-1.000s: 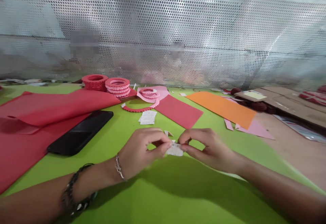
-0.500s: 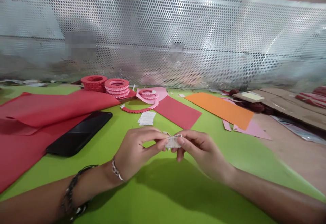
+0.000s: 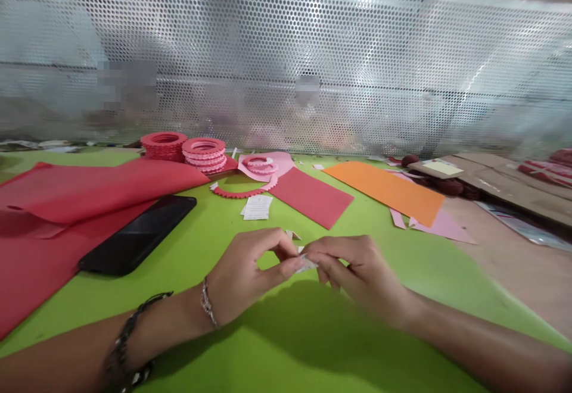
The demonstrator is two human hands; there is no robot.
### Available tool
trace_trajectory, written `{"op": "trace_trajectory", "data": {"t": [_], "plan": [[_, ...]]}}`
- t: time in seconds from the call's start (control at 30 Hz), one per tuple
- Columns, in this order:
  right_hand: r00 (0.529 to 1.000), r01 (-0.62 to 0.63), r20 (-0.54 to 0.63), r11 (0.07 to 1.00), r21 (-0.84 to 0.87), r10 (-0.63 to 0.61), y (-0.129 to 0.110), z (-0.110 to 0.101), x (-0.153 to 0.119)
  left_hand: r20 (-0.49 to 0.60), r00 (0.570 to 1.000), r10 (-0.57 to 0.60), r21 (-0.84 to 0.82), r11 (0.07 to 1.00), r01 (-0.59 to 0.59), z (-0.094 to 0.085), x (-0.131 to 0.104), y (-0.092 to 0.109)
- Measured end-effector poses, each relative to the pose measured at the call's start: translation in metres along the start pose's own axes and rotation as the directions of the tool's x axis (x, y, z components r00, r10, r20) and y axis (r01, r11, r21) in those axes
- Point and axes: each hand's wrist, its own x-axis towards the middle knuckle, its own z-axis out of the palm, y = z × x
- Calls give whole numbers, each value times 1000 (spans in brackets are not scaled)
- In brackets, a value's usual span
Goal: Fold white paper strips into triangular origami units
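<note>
Between my two hands is a small white paper label [image 3: 307, 264] with faint print, partly covered by fingers. My left hand [image 3: 254, 271] pinches its left side with thumb and fingertips. On the other side, my right hand [image 3: 357, 271] is closed on the label, its lower fingers curled under. Just beyond the fingertips lies another small folded white slip [image 3: 292, 235] on the green table [image 3: 304, 345]. Farther back, a couple of printed white labels [image 3: 258, 208] rest flat near a red scalloped strip [image 3: 243, 193].
Red sheets [image 3: 102, 184] and a black phone [image 3: 138, 235] lie at left. Stacks of scalloped rings [image 3: 204, 147] stand behind. A red rectangle [image 3: 313, 196], an orange sheet [image 3: 384, 190] and cardboard [image 3: 487, 181] spread rightward. A perforated metal panel [image 3: 286, 53] closes off the back.
The label has tilted and dropped slightly, and more of it is hidden by my fingers. Both hands have shifted a little, and the folded slip beyond them shows more clearly.
</note>
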Motion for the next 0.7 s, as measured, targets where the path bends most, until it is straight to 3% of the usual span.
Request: {"op": "trace_trajectory", "data": {"t": [0.2,0.33,0.47,0.6,0.7], "plan": [[999,4,40,1000,18,-4,-1,4,-3,62,994,90,87,992,-95,0,-1,0],[992,120,43,991,-58,-118,-1,3,-4,125,990,65,39,997,-70,0,-4,1],[985,155,72,988,4,-155,1,1,-3,248,966,-67,-183,976,115,-1,-4,0],[971,226,76,974,13,-227,0,-1,-3,458,870,-180,-430,812,394,0,-2,-3],[956,271,111,962,32,-273,-3,-4,-2,549,814,-188,-492,715,496,1,0,-3]]}}
